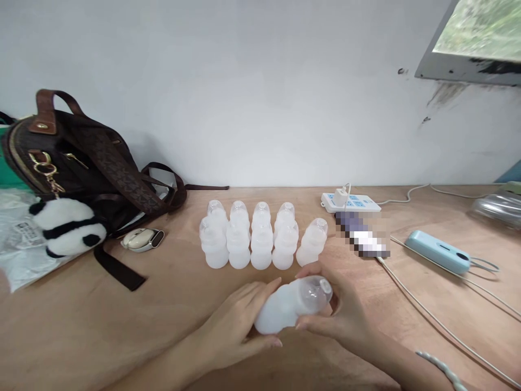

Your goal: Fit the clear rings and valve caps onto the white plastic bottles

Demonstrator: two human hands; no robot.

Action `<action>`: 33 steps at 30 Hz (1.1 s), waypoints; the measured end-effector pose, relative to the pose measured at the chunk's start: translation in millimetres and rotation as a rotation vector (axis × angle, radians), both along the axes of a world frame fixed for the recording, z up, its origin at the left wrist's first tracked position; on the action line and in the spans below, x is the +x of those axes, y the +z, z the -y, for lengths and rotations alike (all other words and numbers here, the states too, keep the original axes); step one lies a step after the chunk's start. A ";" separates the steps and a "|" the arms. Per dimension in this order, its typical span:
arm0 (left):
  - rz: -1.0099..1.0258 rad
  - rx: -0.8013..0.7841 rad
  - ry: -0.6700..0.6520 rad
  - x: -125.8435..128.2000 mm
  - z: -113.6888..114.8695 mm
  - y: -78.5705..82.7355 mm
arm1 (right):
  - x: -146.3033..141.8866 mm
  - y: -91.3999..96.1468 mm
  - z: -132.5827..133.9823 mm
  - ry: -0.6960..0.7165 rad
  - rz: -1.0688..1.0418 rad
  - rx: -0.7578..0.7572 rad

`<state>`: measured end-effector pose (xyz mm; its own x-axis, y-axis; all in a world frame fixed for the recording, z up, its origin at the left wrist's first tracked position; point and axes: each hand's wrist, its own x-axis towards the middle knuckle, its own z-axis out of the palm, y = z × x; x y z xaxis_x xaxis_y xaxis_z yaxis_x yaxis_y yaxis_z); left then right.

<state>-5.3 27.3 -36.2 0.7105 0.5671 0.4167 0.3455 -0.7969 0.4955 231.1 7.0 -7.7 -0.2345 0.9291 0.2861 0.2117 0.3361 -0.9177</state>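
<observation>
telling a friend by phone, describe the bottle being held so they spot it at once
On the brown table, find the two rows of standing frosted bottles. Nearer the viewer is one bottle with the left hand around its base end and the right hand at its clear-domed end. It alone is held and tipped over; its neighbours stand upright.

L hand (240, 312) on base end, R hand (345, 307) at capped end of frosted baby btl (283, 307), tilted, clear cap twd R. Beyond: 9 similar btls (261, 247) upright on wood tabletop (171, 293), 4 back, 5 front. Far L: dk brown backpack (97, 157), panda plush (67, 228), mouse (137, 239). R: wht power strip (366, 203), pixelated item (362, 236), lt-blue device (437, 252), cables (423, 304). Beaded bracelet (442, 365), R arm.
</observation>
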 end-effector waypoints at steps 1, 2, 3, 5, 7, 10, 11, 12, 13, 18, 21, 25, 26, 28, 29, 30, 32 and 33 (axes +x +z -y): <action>-0.051 -0.009 -0.005 0.6 -0.6 -2.1 | -1.5 -0.1 0.7 0.025 0.005 0.005; -0.087 -0.006 -0.004 1.2 -0.8 -4.4 | -3.7 -0.8 1.4 0.059 0.034 0.016; -0.102 0.019 0.000 1.7 -0.7 -6.7 | -6.3 -2.1 1.8 0.095 0.081 0.040; -0.087 0.094 0.010 2.6 0.0 -10.1 | -11.8 -5.4 1.6 0.158 0.223 0.090; -0.052 0.157 0.025 3.5 0.8 -10.6 | -15.6 -7.8 -0.2 0.200 0.371 0.098; -0.130 0.112 0.016 4.4 0.9 -6.4 | -12.5 -5.1 -5.1 0.181 0.485 0.039; -0.175 0.081 0.011 4.5 0.6 -4.7 | -8.4 -2.3 -7.3 0.180 0.502 0.011; -0.217 0.051 0.004 4.3 0.3 -3.4 | -3.0 1.0 -9.7 0.189 0.515 -0.020; -0.247 0.028 0.002 4.0 0.0 -2.7 | 3.6 4.4 -12.3 0.206 0.527 -0.052; -0.307 0.001 0.007 2.2 -1.0 -4.7 | 36.9 14.1 -28.1 0.209 0.597 -0.162; -0.298 0.007 0.004 2.1 -1.1 -5.6 | 46.2 15.2 -36.6 0.086 0.706 -0.169; -0.335 -0.045 0.007 3.0 -1.4 -4.0 | 49.0 14.8 -44.4 -0.046 0.819 -0.169; -0.358 -0.068 0.010 3.4 -1.5 -3.2 | 49.2 13.7 -46.1 -0.068 0.828 -0.170; -0.398 -0.113 0.019 4.1 -1.6 -1.3 | 49.3 10.0 -49.6 -0.098 0.846 -0.171; -0.410 -0.131 0.022 4.5 -1.6 -0.3 | 49.3 7.6 -51.2 -0.112 0.858 -0.171; -0.418 -0.145 0.024 4.7 -1.6 0.6 | 49.1 5.1 -52.8 -0.127 0.870 -0.170; -0.437 -0.166 0.028 5.0 -1.7 2.1 | 48.6 -0.1 -55.7 -0.156 0.893 -0.157; -0.451 -0.174 0.030 5.1 -1.8 2.5 | 48.3 -2.6 -57.0 -0.170 0.903 -0.145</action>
<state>-0.2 29.1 -33.7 0.7808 0.6240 -0.0319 0.5780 -0.7020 0.4161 279.4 64.0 -10.3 -0.1689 0.9838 -0.0601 0.9021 0.1297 -0.4115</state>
